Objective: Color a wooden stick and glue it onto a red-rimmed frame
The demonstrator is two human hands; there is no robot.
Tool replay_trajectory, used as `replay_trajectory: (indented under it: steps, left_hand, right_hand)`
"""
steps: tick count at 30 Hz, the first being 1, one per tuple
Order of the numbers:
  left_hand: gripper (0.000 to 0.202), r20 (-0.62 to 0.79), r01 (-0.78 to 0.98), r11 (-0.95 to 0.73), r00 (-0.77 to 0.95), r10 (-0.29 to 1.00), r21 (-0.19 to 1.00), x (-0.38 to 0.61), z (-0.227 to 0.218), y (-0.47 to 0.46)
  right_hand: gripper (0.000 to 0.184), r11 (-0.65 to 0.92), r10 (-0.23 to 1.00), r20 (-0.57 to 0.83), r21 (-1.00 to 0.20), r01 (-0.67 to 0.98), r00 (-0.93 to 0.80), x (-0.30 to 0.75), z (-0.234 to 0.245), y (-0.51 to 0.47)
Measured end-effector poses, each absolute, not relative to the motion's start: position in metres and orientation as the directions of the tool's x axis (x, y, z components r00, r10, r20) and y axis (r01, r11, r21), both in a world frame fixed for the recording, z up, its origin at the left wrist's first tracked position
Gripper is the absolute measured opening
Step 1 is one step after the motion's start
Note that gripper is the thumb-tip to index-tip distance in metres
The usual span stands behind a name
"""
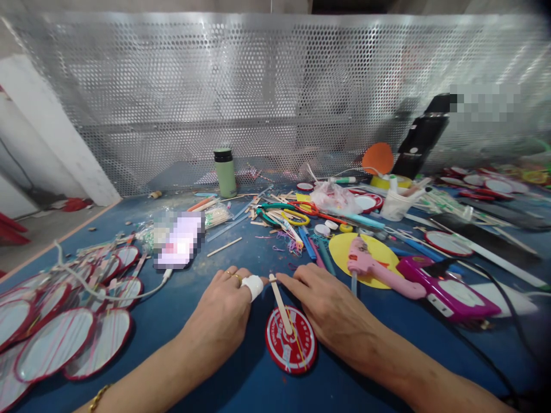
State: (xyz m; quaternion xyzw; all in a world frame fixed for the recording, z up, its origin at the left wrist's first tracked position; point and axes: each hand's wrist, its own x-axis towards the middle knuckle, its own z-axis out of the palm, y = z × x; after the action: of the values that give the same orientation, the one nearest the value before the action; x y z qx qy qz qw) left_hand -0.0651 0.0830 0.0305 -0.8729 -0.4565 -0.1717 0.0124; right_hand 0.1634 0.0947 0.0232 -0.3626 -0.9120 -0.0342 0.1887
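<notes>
A red round lid (297,358) with white lettering lies flat on the blue table before me, and a wooden craft stick (280,301) runs from its middle away from me. My left hand (228,301), with a white wrapping on one finger and rings on another, has its fingertips at the left side of the stick's far end. From the other side my right hand (327,304) reaches the same end with its index finger, its other fingers curled. The undersides of both hands are hidden.
Several red-rimmed discs (55,344) with sticks pile up at the left, beside a phone (181,238) on a white cable. A pink glue gun (374,267) rests on a yellow disc at the right. Pliers, scissors and loose sticks clutter the middle; a green bottle (225,175) stands behind.
</notes>
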Motion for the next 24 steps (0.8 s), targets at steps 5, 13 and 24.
replay_trajectory:
  steps: [5,13,24]
  left_hand:
    - [0.039,0.292,0.804,-0.576,0.521,0.802,0.145,-0.0645,0.0326,0.0820]
    - [0.040,0.284,0.803,-0.575,0.521,0.805,0.157,-0.0641,0.0316,0.0827]
    - [0.039,0.279,0.804,-0.576,0.524,0.804,0.150,-0.0642,0.0317,0.0824]
  right_hand:
    - [0.042,0.733,0.653,0.357,-0.075,0.676,-0.668,0.1635,0.0217,0.0948]
    - [0.039,0.731,0.656,0.361,-0.089,0.676,-0.663,0.1628,0.0229,0.0943]
    - [0.041,0.736,0.643,0.377,-0.061,0.674,-0.667,0.1642,0.0214,0.0941]
